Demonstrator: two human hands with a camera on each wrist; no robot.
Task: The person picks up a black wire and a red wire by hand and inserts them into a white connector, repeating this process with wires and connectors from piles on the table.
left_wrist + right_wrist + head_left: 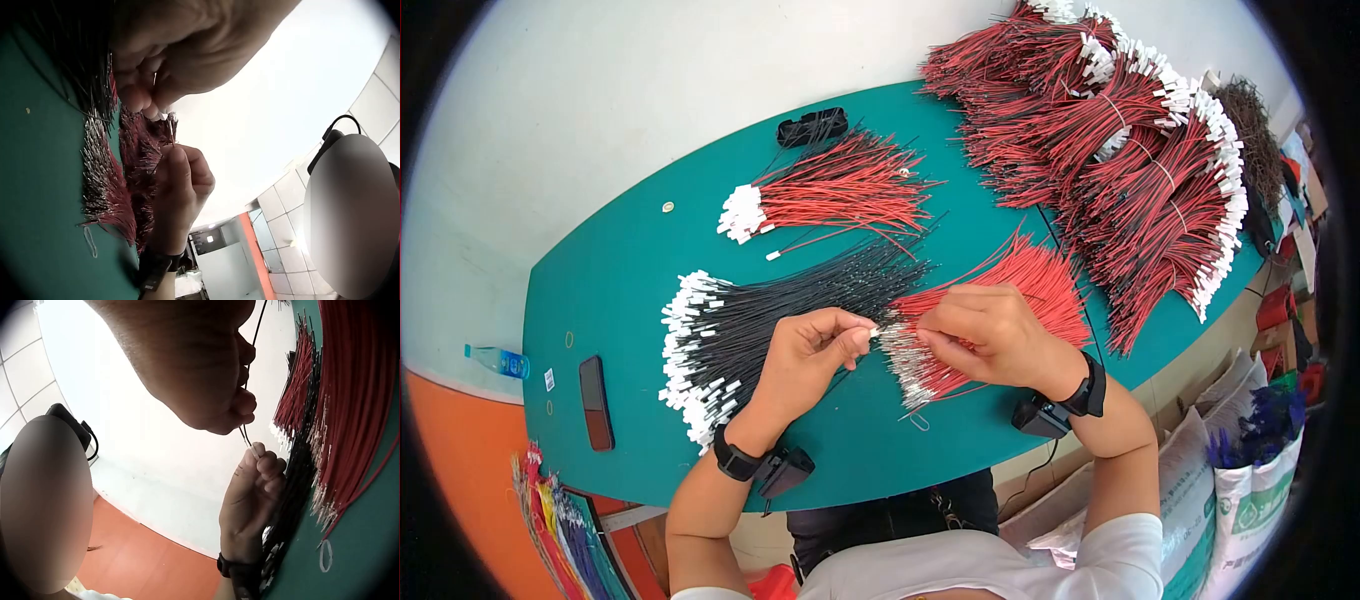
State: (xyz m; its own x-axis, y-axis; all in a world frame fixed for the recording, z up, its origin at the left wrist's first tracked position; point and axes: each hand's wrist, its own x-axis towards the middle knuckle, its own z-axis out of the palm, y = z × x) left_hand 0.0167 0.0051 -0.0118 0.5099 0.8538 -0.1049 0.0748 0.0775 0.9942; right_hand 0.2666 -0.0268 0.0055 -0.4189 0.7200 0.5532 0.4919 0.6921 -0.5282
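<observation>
My left hand (805, 365) pinches a small white connector (873, 333) between thumb and forefinger. Across from it, the right hand (995, 335) pinches thin wires (245, 432) close to that connector, thumb against fingertips. In the right wrist view, two thin wires run from the right fingertips to the connector, and a dark length trails up past that hand. Beneath the left hand lies a fan of black wires (785, 310) with white connectors at their left ends. Under the right hand spreads a pile of red wires (1040, 290), its bare metal tips pointing left.
Behind lies a bundle of red and black wires (840, 190) with white connectors. Larger tied bundles (1120, 150) heap at the back right. A phone (596, 402), a bottle (497, 361) and a black case (812, 127) are on the green table (640, 465).
</observation>
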